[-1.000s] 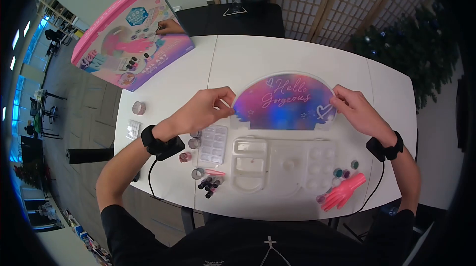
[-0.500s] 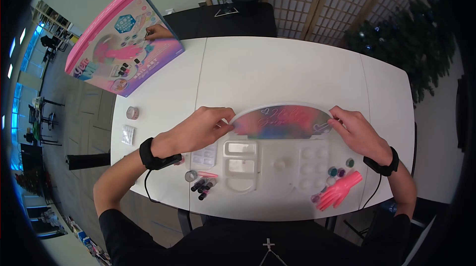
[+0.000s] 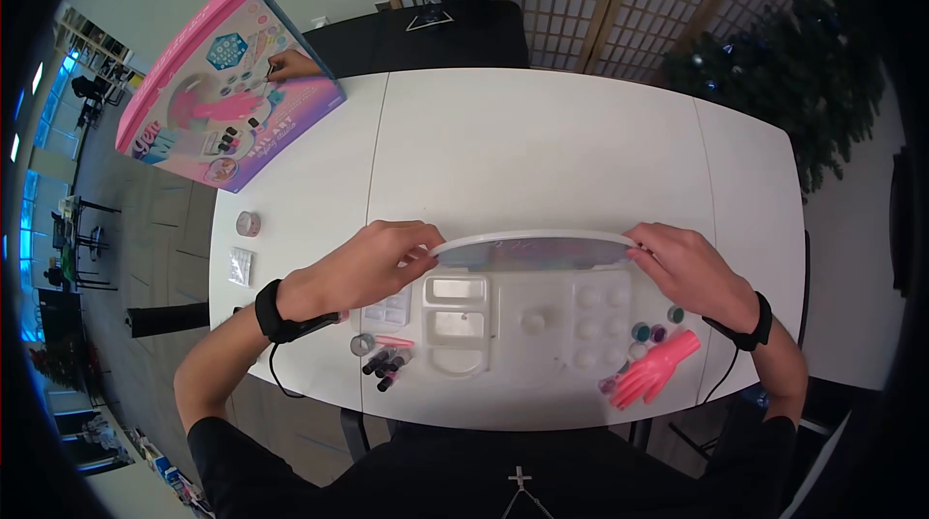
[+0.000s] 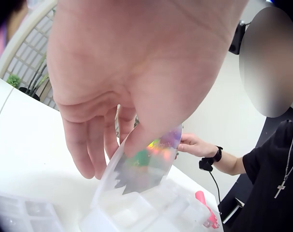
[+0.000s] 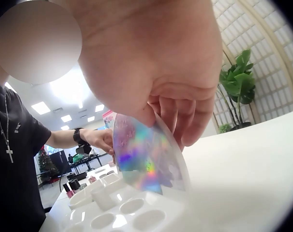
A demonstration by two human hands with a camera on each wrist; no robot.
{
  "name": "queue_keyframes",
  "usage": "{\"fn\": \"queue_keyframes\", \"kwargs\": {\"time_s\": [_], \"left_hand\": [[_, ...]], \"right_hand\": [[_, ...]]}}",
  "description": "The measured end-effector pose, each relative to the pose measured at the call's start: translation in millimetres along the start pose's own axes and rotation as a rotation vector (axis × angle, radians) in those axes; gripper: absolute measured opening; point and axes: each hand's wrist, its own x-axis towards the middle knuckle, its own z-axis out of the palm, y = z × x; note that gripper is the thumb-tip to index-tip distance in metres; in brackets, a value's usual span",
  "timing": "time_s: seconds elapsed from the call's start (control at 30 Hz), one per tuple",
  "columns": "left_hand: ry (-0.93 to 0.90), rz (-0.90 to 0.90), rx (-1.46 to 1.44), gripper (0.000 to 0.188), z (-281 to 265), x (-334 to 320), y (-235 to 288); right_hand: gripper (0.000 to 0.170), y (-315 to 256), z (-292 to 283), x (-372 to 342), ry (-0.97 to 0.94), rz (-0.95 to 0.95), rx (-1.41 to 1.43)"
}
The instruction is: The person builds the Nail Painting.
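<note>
A half-round holographic panel with a white rim stands nearly upright along the back edge of a white compartment tray. My left hand pinches its left end between thumb and fingers. At the opposite end, my right hand pinches the rim the same way. In the right wrist view the shiny face of the panel rises over the round wells of the tray. From the left wrist, the panel's lower edge shows right at the tray's back.
A pink hand model lies right of the tray beside small glitter pots. Nail polish bottles, a pink stick and a clear mould tray sit on the left. A large nail art box stands at the back left.
Both hands have brought the panel down toward me and tipped it from facing up to nearly upright, at the tray's back edge. The lettering is now barely visible from above.
</note>
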Motion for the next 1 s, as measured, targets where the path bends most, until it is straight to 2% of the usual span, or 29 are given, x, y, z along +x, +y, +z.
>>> {"fn": "queue_keyframes", "kwargs": {"time_s": [0.7,0.8,1.0], "left_hand": [[0.001,0.110,0.137,0.015,8.9,-6.5,-6.7],[0.047,0.201,0.180,0.010,16.7,-8.8,-13.6],[0.075,0.210,0.297,0.011,23.6,-12.3,-14.8]], "right_hand": [[0.014,8.9,20.7,-14.6,0.052,-0.133,-0.118],[0.016,9.4,25.1,-15.9,0.067,-0.151,-0.132],[0.016,15.2,34.6,-17.9,0.116,-0.181,-0.141]]}}
